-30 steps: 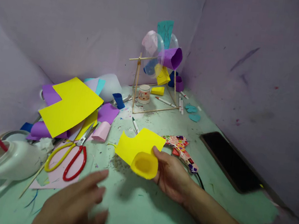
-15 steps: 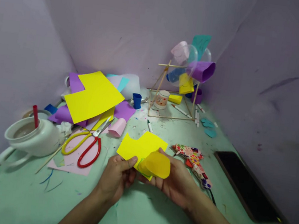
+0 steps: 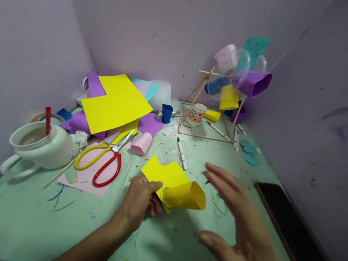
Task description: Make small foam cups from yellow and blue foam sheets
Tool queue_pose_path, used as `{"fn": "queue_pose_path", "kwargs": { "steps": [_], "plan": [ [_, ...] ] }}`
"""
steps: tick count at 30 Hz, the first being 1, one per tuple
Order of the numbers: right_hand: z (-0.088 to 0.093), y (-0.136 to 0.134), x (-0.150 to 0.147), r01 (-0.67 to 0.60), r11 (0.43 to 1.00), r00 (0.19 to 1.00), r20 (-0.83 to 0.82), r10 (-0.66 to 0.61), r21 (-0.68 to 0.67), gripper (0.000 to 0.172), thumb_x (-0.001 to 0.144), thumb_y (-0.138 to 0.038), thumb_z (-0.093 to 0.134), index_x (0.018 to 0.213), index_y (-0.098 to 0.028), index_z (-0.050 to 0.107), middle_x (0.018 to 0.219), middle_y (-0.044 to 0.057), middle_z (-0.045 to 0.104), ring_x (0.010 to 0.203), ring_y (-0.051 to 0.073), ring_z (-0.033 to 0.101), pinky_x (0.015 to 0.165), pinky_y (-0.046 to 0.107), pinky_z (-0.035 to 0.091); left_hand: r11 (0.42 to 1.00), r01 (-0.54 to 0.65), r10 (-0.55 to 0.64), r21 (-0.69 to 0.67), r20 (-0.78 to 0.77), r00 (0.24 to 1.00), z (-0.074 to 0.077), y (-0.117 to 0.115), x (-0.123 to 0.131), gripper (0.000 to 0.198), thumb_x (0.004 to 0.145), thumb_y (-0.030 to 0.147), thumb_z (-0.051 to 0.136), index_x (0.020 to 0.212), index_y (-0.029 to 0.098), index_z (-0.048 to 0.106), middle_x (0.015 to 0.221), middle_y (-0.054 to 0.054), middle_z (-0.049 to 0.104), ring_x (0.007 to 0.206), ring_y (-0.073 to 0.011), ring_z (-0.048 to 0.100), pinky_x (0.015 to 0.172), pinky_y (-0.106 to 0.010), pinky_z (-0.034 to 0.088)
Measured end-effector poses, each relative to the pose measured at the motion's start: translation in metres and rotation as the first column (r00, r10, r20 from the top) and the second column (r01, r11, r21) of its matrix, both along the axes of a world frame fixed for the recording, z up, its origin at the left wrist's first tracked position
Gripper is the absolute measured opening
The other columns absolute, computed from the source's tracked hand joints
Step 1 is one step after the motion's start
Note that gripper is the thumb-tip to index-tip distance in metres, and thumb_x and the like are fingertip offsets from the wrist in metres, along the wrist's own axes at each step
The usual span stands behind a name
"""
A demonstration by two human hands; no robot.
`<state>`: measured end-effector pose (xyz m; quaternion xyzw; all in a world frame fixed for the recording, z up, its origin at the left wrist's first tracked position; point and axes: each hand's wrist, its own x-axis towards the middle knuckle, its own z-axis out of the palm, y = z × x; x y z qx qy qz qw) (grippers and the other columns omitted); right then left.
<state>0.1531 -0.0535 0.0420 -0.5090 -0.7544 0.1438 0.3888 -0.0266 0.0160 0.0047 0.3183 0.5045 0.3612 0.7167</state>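
Observation:
My left hand (image 3: 141, 199) pinches a notched sheet of yellow paper (image 3: 164, 170), thumb on top and fingers underneath. A rolled yellow paper tube (image 3: 186, 196) rests on that sheet, its wide end towards the right. Green marker lines show on the sheet around the tube's left end. My right hand (image 3: 241, 229) is raised to the right of the tube, with thumb and fingers spread, slightly blurred, holding nothing visible. Only a small dark tip (image 3: 206, 175) shows by its fingertips; what lies behind the hand is hidden.
Scissors (image 3: 114, 157) and a white teapot (image 3: 49, 148) stand left, below stacked coloured sheets (image 3: 116, 103). A stick frame (image 3: 207, 137) bears a wheel with paper cups (image 3: 252, 83) at the back right. A marker (image 3: 182, 154) lies ahead; a phone (image 3: 290, 225) lies right.
My right hand has let go of the yellow paper tube and moved right, opening. The floral-covered tool there is now hidden behind it. My left hand keeps its hold. The view has shifted slightly.

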Motion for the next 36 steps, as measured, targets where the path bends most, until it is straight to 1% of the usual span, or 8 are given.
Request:
{"fn": "queue_pose_path", "kwargs": {
  "steps": [3, 7, 10, 13, 17, 23, 27, 36],
  "plan": [
    [-0.004, 0.013, -0.008, -0.151, 0.988, 0.974, 0.166, 0.154, -0.026, 0.07, 0.075, -0.034, 0.067, 0.136, -0.022, 0.036, 0.139, 0.014, 0.04, 0.126, 0.031, 0.04, 0.1, 0.047, 0.038, 0.999, 0.05, -0.05, 0.0, 0.011, 0.999, -0.001, -0.003, 0.001, 0.024, 0.064, 0.027, 0.064, 0.047, 0.011, 0.056, 0.029, -0.001, 0.049, 0.023, -0.0083, 0.039, 0.027, -0.018, 0.022],
    [-0.019, 0.026, -0.015, -0.116, 0.993, 0.993, 0.015, 0.116, -0.018, 0.043, 0.079, -0.017, 0.062, 0.12, -0.023, 0.049, 0.115, 0.009, 0.06, 0.108, 0.02, 0.057, 0.091, 0.034, 0.047, 0.999, 0.038, -0.041, 0.03, 0.1, 0.994, -0.001, -0.001, -0.003, 0.032, 0.064, 0.041, 0.065, 0.053, 0.012, 0.059, 0.038, -0.003, 0.056, 0.03, -0.0104, 0.047, 0.031, -0.019, 0.03],
    [-0.017, 0.024, -0.018, 0.004, 1.0, 0.994, -0.114, -0.002, 0.011, 0.033, 0.079, -0.017, 0.063, 0.11, -0.023, 0.055, 0.105, 0.007, 0.064, 0.101, 0.019, 0.06, 0.088, 0.033, 0.049, 0.988, -0.151, 0.14, 0.02, 0.274, 0.952, -0.002, 0.005, -0.005, 0.034, 0.074, 0.048, 0.055, 0.068, 0.015, 0.063, 0.055, -0.001, 0.063, 0.047, -0.0107, 0.056, 0.046, -0.02, 0.041],
    [-0.011, 0.017, -0.028, 0.021, 0.999, 0.985, -0.173, -0.014, 0.041, 0.032, 0.077, -0.017, 0.064, 0.107, -0.023, 0.057, 0.102, 0.007, 0.065, 0.098, 0.021, 0.061, 0.083, 0.033, 0.051, 0.962, -0.242, 0.272, -0.126, 0.441, 0.855, -0.001, 0.009, -0.001, 0.025, 0.077, 0.037, 0.051, 0.085, 0.017, 0.064, 0.074, -0.003, 0.069, 0.064, -0.0138, 0.061, 0.062, -0.025, 0.047],
    [-0.011, 0.014, -0.047, -0.105, 0.989, 0.982, -0.147, 0.119, 0.102, 0.031, 0.073, -0.014, 0.066, 0.103, -0.02, 0.058, 0.099, 0.01, 0.066, 0.091, 0.021, 0.064, 0.074, 0.03, 0.054, 0.952, -0.089, 0.246, -0.294, 0.557, 0.794, 0.002, 0.007, 0.006, 0.034, 0.071, 0.028, 0.051, 0.099, 0.013, 0.065, 0.088, -0.008, 0.07, 0.071, -0.0182, 0.063, 0.07, -0.03, 0.049],
    [-0.014, 0.02, -0.056, -0.199, 0.974, 0.962, -0.17, 0.216, 0.109, 0.008, 0.08, -0.02, 0.056, 0.084, -0.016, 0.061, 0.08, 0.01, 0.069, 0.074, 0.02, 0.065, 0.062, 0.029, 0.053, 0.942, -0.017, 0.22, -0.335, 0.581, 0.784, 0.007, 0.001, 0.007, 0.042, 0.072, 0.03, 0.05, 0.107, 0.013, 0.065, 0.098, -0.01, 0.07, 0.076, -0.0171, 0.064, 0.072, -0.026, 0.049],
    [-0.015, 0.022, -0.054, -0.234, 0.966, 0.959, -0.139, 0.248, 0.108, 0.01, 0.081, -0.022, 0.053, 0.082, -0.015, 0.06, 0.079, 0.011, 0.069, 0.071, 0.019, 0.064, 0.059, 0.028, 0.051, 0.941, 0.0, 0.211, -0.339, 0.585, 0.783, 0.004, -0.001, 0.006, 0.043, 0.076, 0.031, 0.046, 0.111, 0.014, 0.064, 0.101, -0.009, 0.07, 0.077, -0.0166, 0.064, 0.075, -0.026, 0.049],
    [-0.009, 0.026, -0.056, -0.291, 0.954, 0.947, -0.123, 0.298, 0.075, 0.023, 0.088, -0.03, 0.045, 0.078, -0.016, 0.06, 0.072, 0.01, 0.068, 0.063, 0.019, 0.062, 0.053, 0.028, 0.048, 0.957, 0.079, 0.126, -0.28, 0.644, 0.755, -0.002, -0.005, 0.004, 0.044, 0.075, 0.033, 0.048, 0.111, 0.015, 0.065, 0.114, -0.007, 0.066, 0.115, -0.0209, 0.054, 0.095, -0.027, 0.041]
  ]
}}
